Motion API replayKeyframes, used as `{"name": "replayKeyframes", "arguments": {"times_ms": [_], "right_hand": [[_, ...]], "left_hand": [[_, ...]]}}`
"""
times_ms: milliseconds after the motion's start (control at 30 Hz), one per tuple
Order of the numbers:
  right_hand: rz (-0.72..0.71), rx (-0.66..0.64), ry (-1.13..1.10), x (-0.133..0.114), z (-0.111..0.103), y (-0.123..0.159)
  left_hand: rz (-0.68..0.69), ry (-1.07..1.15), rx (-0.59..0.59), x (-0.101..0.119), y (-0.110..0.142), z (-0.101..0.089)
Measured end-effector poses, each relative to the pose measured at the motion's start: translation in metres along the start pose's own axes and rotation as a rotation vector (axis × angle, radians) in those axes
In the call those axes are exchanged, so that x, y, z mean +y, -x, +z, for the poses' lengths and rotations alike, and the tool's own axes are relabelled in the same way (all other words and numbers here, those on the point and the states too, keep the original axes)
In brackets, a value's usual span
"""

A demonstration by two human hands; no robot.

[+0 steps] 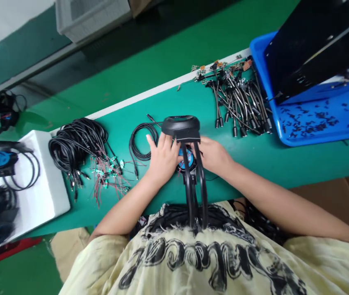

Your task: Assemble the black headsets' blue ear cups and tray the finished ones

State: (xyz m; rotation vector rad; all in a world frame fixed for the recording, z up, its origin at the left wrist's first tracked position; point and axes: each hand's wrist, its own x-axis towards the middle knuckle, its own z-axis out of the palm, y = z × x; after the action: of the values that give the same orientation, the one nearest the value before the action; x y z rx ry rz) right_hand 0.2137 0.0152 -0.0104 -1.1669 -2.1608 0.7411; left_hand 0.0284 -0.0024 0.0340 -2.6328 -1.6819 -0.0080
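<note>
The left hand, fingers spread, and the half-closed right hand held a headset around its blue earcup above the desk.

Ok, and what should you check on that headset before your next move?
1. Both hands on the headset: ok. The left hand and right hand are both at its lower ear cup.
2. Lower ear cup fully in view: not ok. The hands and headband cover much of it.
3. Coiled cable joined to the headset: cannot tell. Any join is hidden.
4. Jack leads away from the hands: ok. They lie beyond them on the green mat.
5. Red wires tidy: not ok. They splay loosely across the mat.
</note>
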Motion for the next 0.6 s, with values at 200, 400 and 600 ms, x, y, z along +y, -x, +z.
{"name": "replayKeyframes", "arguments": {"times_ms": [200, 400, 600], "right_hand": [[-0.002, 0.052, 0.064, 0.008, 0.005, 0.006], [0.17, -0.049, 0.099, 0.015, -0.006, -0.045], [0.071, -0.001, 0.241, 0.015, 0.014, -0.256]], "left_hand": [[-0.057, 0.132, 0.1, -0.028, 0.042, 0.011], [-0.091, 0.021, -0.083, -0.102, 0.036, -0.006], [-0.191, -0.141, 0.139, -0.229, -0.073, -0.077]]}}
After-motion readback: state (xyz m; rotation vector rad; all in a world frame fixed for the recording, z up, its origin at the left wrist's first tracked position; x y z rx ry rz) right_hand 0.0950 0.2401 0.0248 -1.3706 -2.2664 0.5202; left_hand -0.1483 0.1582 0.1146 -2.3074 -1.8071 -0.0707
